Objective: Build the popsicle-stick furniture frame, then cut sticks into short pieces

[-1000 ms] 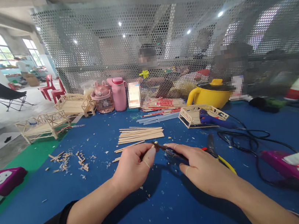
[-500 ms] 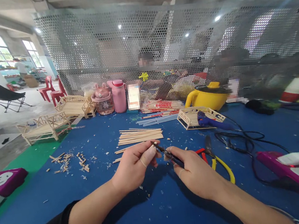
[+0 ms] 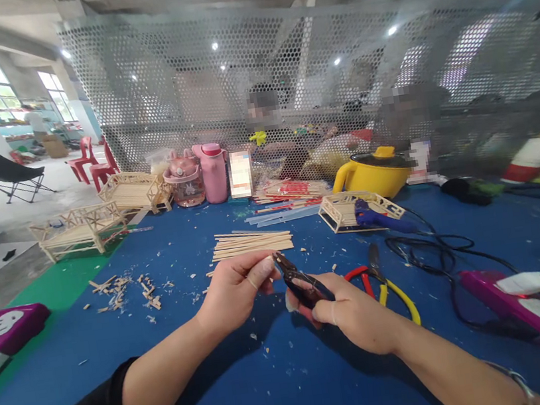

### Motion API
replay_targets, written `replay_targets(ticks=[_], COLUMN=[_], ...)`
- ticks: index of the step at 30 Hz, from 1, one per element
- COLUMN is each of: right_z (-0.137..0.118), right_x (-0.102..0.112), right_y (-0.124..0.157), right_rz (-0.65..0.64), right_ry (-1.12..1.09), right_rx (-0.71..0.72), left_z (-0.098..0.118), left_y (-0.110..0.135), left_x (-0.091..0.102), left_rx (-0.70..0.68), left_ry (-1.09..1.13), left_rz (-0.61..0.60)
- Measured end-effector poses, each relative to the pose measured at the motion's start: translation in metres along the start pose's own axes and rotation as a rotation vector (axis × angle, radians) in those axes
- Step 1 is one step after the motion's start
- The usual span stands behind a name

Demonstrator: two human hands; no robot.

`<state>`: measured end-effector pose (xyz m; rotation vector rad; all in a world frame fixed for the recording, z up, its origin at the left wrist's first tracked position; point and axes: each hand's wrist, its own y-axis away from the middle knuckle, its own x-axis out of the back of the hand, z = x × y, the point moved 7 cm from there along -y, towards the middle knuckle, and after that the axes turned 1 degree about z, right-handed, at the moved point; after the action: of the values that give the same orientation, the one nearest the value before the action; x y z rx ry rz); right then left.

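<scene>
With a dark pair of pliers in its grip, my right hand is closed around the handles. The jaws point up and left, meeting the fingertips of my left hand. Thumb and forefinger of that hand are pinched together; a tiny pale bit shows by the jaws, too small to name. Just behind the hands lies a row of thin wooden sticks, partly covered by my left hand. Cutters with one red and one yellow handle rest to the right of my right hand.
Short wood offcuts lie at left. Small wooden bed-like frames stand behind them. A blue glue gun touches another wooden frame. Black cable and a purple power strip occupy the right. A perforated metal screen closes the back.
The pliers have turned in my right hand, and their handles are now more spread. My left hand has shifted slightly left, its pinch still at the jaws.
</scene>
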<state>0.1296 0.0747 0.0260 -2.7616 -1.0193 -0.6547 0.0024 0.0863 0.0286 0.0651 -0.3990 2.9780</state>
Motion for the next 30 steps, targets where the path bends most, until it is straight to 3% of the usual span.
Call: replay_targets(ticks=[2,4,8,11,13,17,24,30], right_z=[0.001,0.003,0.019,0.036,0.041,0.040,0.043,0.048], right_x=[0.009,0.026,0.061,0.071,0.072,0.078,0.082,0.081], right_y=[-0.001,-0.002,-0.002,-0.001,0.000,0.003,0.003,0.003], right_rz=[0.043,0.168,0.390,0.384,0.380,0.439,0.417,0.392], right_ry=[0.012,0.155,0.747,1.137,1.263,1.304,1.263,1.237], right_rx=[0.013,0.030,-0.077,-0.233,-0.287,-0.342,-0.391,-0.457], left_z=[-0.009,-0.018,-0.023,-0.024,-0.022,-0.023,-0.034,-0.033], left_y=[-0.005,-0.010,-0.016,-0.017,-0.018,-0.017,-0.009,-0.009], left_x=[0.011,0.023,0.039,0.040,0.034,0.017,-0.003,0.003], left_rx=[0.051,0.098,0.098,0.093,0.045,-0.066,-0.086,-0.042], left_ry=[-0.047,-0.141,-0.426,-0.548,-0.646,-0.854,-0.983,-1.005], left_rz=[0.105,0.171,0.227,0.208,0.139,-0.044,-0.205,-0.210])
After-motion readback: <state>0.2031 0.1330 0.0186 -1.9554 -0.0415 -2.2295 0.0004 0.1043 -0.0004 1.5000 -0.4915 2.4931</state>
